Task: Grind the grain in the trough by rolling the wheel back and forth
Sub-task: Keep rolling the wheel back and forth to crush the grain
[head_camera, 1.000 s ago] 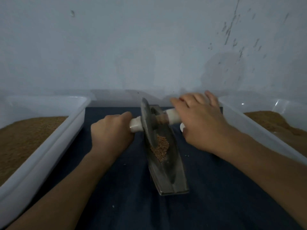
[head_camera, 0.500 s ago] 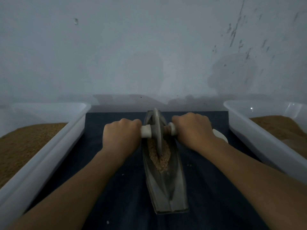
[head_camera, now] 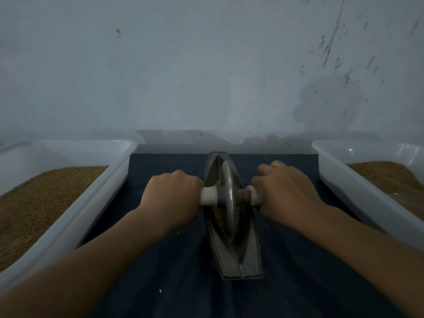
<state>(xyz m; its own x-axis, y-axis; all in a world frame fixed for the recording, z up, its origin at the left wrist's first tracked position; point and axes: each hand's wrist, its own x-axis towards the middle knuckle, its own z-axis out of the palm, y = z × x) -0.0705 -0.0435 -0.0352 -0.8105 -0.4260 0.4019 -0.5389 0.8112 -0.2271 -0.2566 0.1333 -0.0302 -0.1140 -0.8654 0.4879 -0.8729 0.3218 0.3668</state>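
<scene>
A grey metal boat-shaped trough [head_camera: 249,255] lies lengthwise on a dark blue cloth [head_camera: 174,271]. A metal wheel [head_camera: 228,198] stands upright in its middle part, on a white axle handle [head_camera: 208,195] that sticks out on both sides. My left hand [head_camera: 171,199] grips the handle's left end. My right hand [head_camera: 284,191] grips the right end. Brown grain [head_camera: 219,218] lies in the trough around the wheel's lower edge; part of it is hidden by the wheel.
A white plastic tub [head_camera: 87,200] holding brown grain stands at the left, another white tub [head_camera: 351,189] with grain at the right. A pale wall rises close behind the cloth. A few loose grains lie on the cloth near the trough.
My right hand has gone from resting over the handle to gripping it. The wheel has straightened upright and rolled toward me along the trough, from its far end to its middle.
</scene>
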